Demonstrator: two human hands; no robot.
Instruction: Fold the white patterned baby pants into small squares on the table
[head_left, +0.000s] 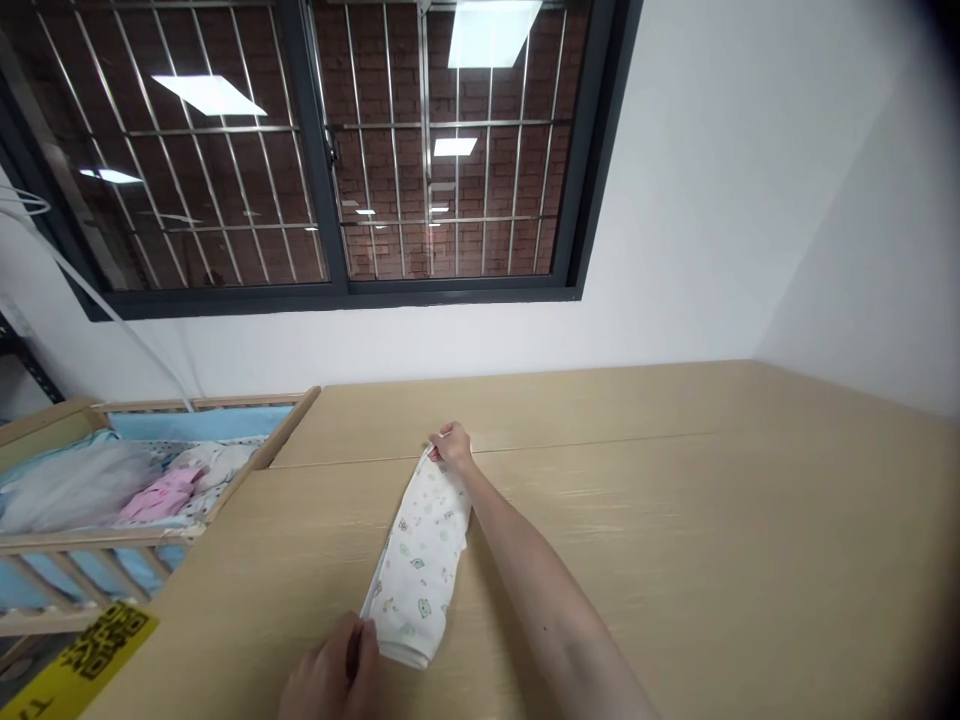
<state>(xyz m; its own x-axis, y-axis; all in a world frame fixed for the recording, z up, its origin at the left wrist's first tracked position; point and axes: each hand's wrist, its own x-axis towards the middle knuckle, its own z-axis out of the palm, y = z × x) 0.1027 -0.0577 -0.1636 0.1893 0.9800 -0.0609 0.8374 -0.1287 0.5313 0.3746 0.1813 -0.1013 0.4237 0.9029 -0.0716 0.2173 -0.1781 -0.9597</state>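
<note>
A white baby garment [421, 555] with small green and brown prints lies folded into a long narrow strip on the wooden tabletop [637, 560]; it looks like a pair of baby pants, with a band along its near end. At the far tip of the strip, my right hand [453, 447] pinches the fabric between thumb and fingers. My left hand [334, 670] is closed on the near left corner, thumb against the fingers. My right forearm reaches up along the right side of the cloth.
To the left stands a wooden crib [97, 540] with blue lining, a pink cloth [163, 495] and pale bedding inside. A yellow label [90, 655] sits at the table's near left edge. A barred window [330, 290] and white wall rise behind.
</note>
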